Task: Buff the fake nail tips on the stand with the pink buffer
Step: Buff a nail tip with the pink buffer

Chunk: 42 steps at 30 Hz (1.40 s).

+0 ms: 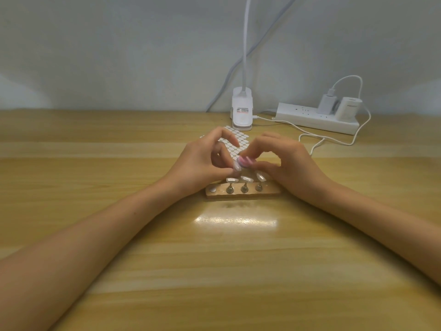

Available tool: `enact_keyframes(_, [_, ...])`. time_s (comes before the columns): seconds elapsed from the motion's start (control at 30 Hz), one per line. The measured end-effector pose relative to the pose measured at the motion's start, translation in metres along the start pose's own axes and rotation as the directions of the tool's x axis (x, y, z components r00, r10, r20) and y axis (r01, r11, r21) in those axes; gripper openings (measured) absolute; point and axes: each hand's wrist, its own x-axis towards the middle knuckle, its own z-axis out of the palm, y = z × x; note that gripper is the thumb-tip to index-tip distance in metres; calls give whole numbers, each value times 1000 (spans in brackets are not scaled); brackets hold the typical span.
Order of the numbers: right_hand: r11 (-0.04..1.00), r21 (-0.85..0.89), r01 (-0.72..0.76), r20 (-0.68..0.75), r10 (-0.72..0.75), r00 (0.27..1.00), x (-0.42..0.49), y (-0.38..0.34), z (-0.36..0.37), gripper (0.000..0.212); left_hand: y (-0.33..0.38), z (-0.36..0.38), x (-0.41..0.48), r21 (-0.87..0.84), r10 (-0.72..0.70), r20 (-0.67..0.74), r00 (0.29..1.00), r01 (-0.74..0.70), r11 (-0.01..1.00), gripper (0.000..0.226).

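At the counter (119, 235), my left hand (202, 161) has its grip closed on a single tip (236, 167), pinched between thumb and finger and lifted clear of the stand (243, 193). A bare white pad (212, 188) at the stand's left end is probably where this one belongs. The pink buffer (247, 161) lies against the tip, just to its right; that spot is blurred, so I cannot tell how much of the tip it covers. Below, three more tips (247, 179) sit on their pegs. My right hand (286, 163) keeps its grip closed on the buffer, with its heel just beside the rightmost peg.

The hazards, as I judge them: the tip is small and glossy and seems held by very little, so a hard stroke could flick it out of my pinch. It might then land on the sticker sheet (238, 139) behind, where pale would be lost among pale. Too tight a squeeze could bend it. A careless swing of my right wrist could knock the nearest tip off its peg or shove the stand. The cable (334, 139) lies well apart and poses little risk.
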Motion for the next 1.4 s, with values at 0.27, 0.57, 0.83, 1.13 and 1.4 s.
enact_keyframes(0.27, [999, -16, 31, -22, -31, 999, 0, 0, 0, 11, 2, 1, -1, 4, -2, -6, 1000, 2, 1000, 41])
enact_keyframes(0.57, [998, -13, 60, -3, -60, 998, 0, 1, 2, 12, 2, 0, -1, 0, 3, 3, 1000, -3, 1000, 42])
enact_keyframes(0.83, [994, -37, -106, -29, 105, 994, 1, 5, 1, 15, 1, 0, -1, -8, 20, 18, 1000, -20, 1000, 43])
enact_keyframes(1.13, [997, -50, -64, -116, 58, 992, -1, -1, 3, 26, 2, -2, 0, -80, -70, 65, 995, 75, 994, 62])
enact_keyframes(1.4, [980, 113, -163, -107, 175, 979, 1, 3, -1, 18, 1, -1, -1, -23, -95, -10, 995, 95, 995, 63])
